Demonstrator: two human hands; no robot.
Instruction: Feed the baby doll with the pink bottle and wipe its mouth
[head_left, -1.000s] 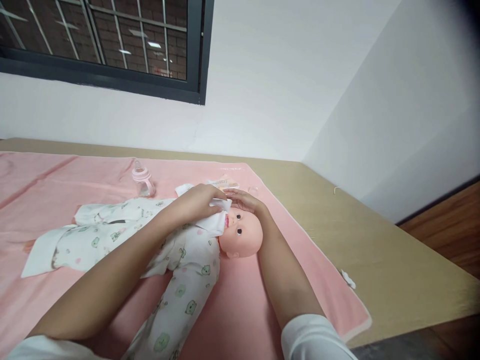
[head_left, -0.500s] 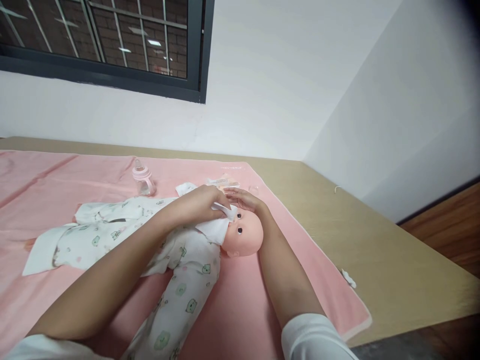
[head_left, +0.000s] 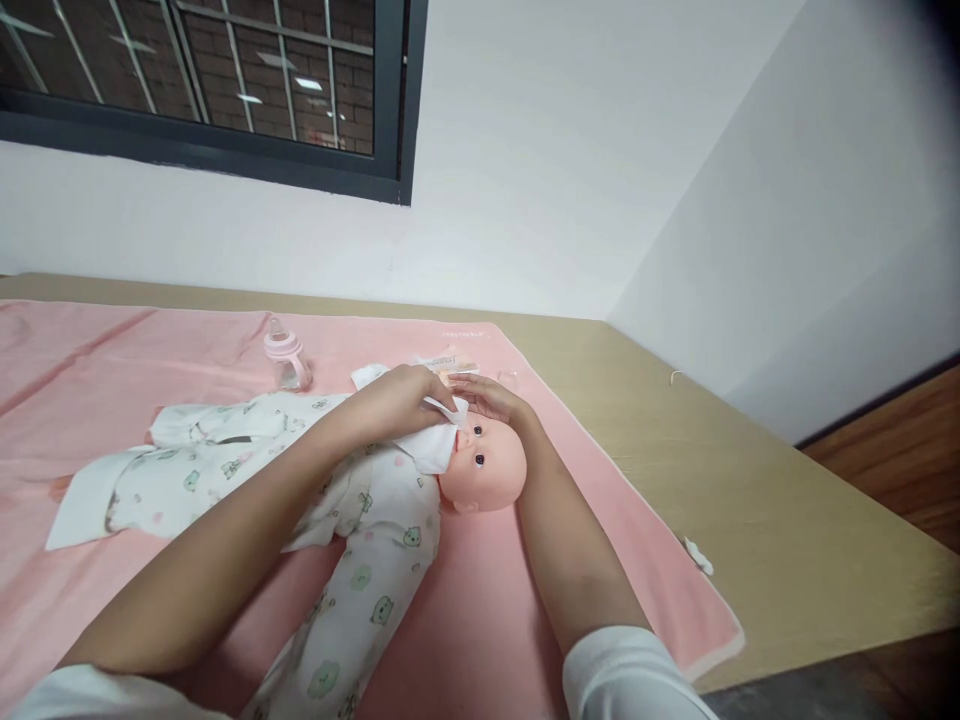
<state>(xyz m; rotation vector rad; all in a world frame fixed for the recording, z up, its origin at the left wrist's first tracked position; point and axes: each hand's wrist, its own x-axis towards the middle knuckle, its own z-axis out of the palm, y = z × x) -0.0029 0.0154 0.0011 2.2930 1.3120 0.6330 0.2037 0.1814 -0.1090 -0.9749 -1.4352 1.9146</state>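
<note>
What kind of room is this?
Maybe a room for practising baby care: a baby doll in patterned clothes lies on a pink blanket, with a baby bottle close by.

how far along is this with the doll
Done: the doll lies dressed on the pink blanket. In hand: the left hand pinches a white cloth by its head, the right hand curled beyond. Left, probably: taking the cloth away. Whether the unheld bottle gets used, I can't tell.

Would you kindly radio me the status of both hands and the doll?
Doll lying on pink blanket. Left hand pinching white cloth near its mouth; right hand cupped beside its head. Bottle apart from both hands.
</note>
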